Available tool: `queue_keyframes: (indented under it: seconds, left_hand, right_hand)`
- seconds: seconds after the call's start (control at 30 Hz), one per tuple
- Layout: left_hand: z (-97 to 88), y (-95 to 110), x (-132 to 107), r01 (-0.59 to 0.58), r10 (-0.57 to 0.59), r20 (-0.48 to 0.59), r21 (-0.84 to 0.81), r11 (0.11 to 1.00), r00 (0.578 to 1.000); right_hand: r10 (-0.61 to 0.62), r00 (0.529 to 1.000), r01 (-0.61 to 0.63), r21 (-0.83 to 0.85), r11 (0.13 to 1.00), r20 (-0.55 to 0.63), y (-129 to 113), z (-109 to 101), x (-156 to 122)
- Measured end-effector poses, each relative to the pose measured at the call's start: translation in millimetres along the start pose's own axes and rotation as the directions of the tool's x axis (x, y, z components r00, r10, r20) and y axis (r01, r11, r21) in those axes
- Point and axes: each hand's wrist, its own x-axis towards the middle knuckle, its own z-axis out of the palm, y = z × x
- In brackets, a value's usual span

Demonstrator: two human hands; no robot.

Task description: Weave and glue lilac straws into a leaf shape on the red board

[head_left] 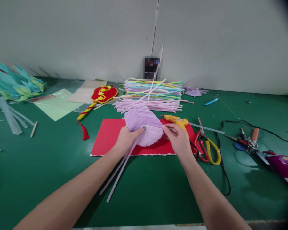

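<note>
My left hand (127,139) grips a lilac leaf-shaped piece (144,124) made of layered strips, thumb on top, holding it over the red mat (105,137). Long pale stems (117,174) run from the piece down toward me under that hand. My right hand (179,139) pinches the piece's right edge with fingers closed. A yellow glue gun (176,120) lies just beyond my right hand.
A stack of lilac and coloured strips (153,92) stands behind the mat. Red and yellow scissors (206,145) lie to the right, with black cable (227,179), pliers (246,142) and a purple tool (284,166). A red-yellow ornament (100,95), glue sticks (9,116) and teal leaves (16,84) sit left.
</note>
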Motion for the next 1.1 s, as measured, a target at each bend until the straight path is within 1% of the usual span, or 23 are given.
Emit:
queue_keyframes:
  seconds: [0.07,0.1,0.27,0.4,0.73,0.83,0.97,1.1]
  left_hand:
    - [0.5,-0.9,0.0,-0.009,0.009,-0.018,0.001,1.000,1.000]
    - [0.6,-1.5,0.2,-0.016,0.016,-0.025,0.003,1.000,1.000]
    - [-0.1,-4.0,1.7,-0.036,0.037,-0.025,0.045,0.998,0.999]
    - [-1.1,-2.8,1.5,-0.032,0.032,-0.004,0.080,0.996,0.999]
    - [-1.6,-1.6,0.3,-0.056,0.052,0.036,0.102,0.993,0.998]
    - [-1.8,-1.2,0.2,-0.075,0.070,0.046,0.123,0.990,0.996]
    - [-1.9,-0.3,0.2,-0.076,0.071,0.036,0.179,0.981,0.997]
    - [-1.4,-1.6,0.7,-0.074,0.069,0.035,0.163,0.984,0.997]
  right_hand:
    - [-0.034,0.998,0.033,-0.023,0.999,-0.051,-1.5,-1.0,-0.1]
    - [-0.047,0.997,0.046,-0.032,0.998,-0.055,-2.4,-1.5,-0.3]
    - [-0.076,0.997,0.077,-0.094,0.993,0.015,-5.3,-2.6,-1.2]
    - [-0.085,0.996,0.086,-0.164,0.983,0.012,-5.9,-2.4,-1.0]
    - [-0.097,0.995,0.099,-0.213,0.972,0.019,-8.2,-3.1,-1.3]
    - [-0.084,0.996,0.086,-0.202,0.976,0.017,-7.5,-3.1,-1.0]
    - [-0.079,0.997,0.080,-0.183,0.980,0.016,-8.7,-3.2,-0.8]
    - [-0.063,0.998,0.066,-0.190,0.980,0.025,-8.5,-3.7,-0.9]
